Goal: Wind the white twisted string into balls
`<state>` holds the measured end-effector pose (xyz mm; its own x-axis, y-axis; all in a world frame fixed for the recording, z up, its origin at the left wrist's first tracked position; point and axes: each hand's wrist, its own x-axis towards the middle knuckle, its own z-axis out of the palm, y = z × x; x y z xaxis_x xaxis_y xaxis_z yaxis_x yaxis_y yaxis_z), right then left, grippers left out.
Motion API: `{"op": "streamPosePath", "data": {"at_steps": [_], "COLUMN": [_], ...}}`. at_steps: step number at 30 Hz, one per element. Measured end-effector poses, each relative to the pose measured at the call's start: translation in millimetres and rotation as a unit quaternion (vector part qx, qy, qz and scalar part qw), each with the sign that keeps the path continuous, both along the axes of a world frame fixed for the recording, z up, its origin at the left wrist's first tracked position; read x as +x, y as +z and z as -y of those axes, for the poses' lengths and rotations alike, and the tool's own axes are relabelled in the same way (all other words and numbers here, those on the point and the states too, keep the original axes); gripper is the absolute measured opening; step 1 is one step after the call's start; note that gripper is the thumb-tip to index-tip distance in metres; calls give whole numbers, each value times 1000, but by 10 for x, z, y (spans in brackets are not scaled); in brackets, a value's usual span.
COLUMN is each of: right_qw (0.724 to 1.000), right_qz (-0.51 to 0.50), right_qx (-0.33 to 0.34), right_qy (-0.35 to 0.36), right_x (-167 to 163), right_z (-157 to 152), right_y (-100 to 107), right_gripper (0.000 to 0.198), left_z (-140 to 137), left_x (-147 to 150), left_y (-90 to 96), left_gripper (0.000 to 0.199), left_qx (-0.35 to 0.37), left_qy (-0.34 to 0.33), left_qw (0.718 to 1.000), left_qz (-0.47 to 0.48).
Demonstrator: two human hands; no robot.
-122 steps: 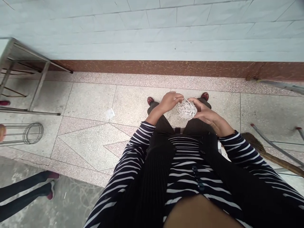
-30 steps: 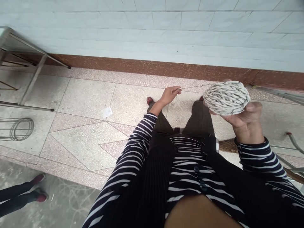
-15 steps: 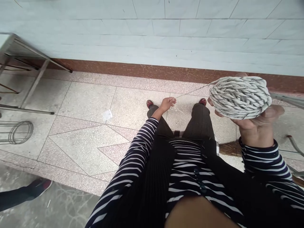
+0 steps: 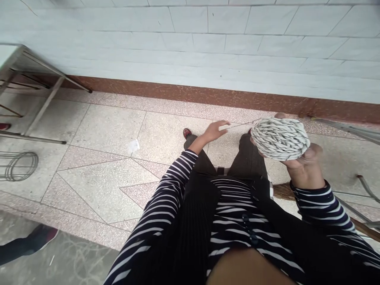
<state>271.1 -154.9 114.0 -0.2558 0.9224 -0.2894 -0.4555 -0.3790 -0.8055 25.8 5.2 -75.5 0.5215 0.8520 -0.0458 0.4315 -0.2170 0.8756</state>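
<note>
A thick bundle of pale grey yarn flecked with dark thread [image 4: 280, 138] rests in my right hand [image 4: 305, 162], whose fingers wrap round it from below and behind. A thin strand [image 4: 242, 124] leaves the bundle's left end and runs toward my left hand [image 4: 215, 131]. The thumb and fingers of that hand are spread apart beside the strand's end. Whether the strand touches the fingertips I cannot tell.
A metal-legged table [image 4: 44, 99] stands at the left, with a wire rack [image 4: 22, 166] below it. White paper [image 4: 133, 146] lies on the tiled floor. A broom head [image 4: 283, 190] and metal legs [image 4: 366, 186] are at the right. Another person's leg [image 4: 26, 241] shows lower left.
My right hand has brought the yarn bundle left and slightly down, closer to my left hand. The left fingers, pinched on the strand before, have spread, and the strand between the hands is shorter.
</note>
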Motion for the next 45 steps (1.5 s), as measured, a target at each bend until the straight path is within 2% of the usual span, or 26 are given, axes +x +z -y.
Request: {"op": "streamPosePath", "data": {"at_steps": [3, 5, 7, 11, 16, 21, 24, 31, 36, 39, 41, 45], "right_qw": [999, 998, 999, 1000, 998, 997, 997, 998, 995, 992, 990, 988], "right_qz": [-40, -52, -46, 18, 61, 39, 40, 4, -45, -79, -98, -115], "right_qx": [26, 26, 11, 2, 15, 11, 12, 36, 51, 72, 85, 103], "right_qy": [-20, -15, -24, -12, 29, 67, 71, 52, 68, 65, 49, 7], "right_x": [-73, -78, -58, 7, 66, -25, -94, -43, -145, -187, -183, -152], "right_z": [-154, -203, -203, -156, -157, -142, -158, -386, -409, -431, -462, -522], "right_y": [-49, -92, -139, -267, -412, -414, -400, -368, -403, -395, -327, -81], "right_gripper": [114, 112, 104, 92, 87, 76, 82, 79, 77, 78, 81, 90], "left_z": [287, 406, 449, 388, 264, 114, 85, 275, 197, 106, 79, 107], "left_x": [256, 313, 282, 111, -45, -7, 69, 73, -58, -85, -92, -126], "left_y": [311, 510, 661, 811, 844, 742, 645, 302, 122, 44, -28, -227], "left_gripper": [41, 39, 47, 60, 62, 51, 43, 30, 32, 29, 27, 25], "left_qx": [-57, -68, -53, 3, 80, 180, 191, 121, 88, 90, 68, -21], "left_qy": [-68, -58, -26, 18, 7, -12, -26, -88, -15, -9, -4, 26], "left_qw": [983, 973, 970, 977, 989, 983, 979, 985, 982, 984, 987, 993], "left_qz": [160, 213, 236, 213, 121, -19, -62, -83, -164, -157, -143, -110]}}
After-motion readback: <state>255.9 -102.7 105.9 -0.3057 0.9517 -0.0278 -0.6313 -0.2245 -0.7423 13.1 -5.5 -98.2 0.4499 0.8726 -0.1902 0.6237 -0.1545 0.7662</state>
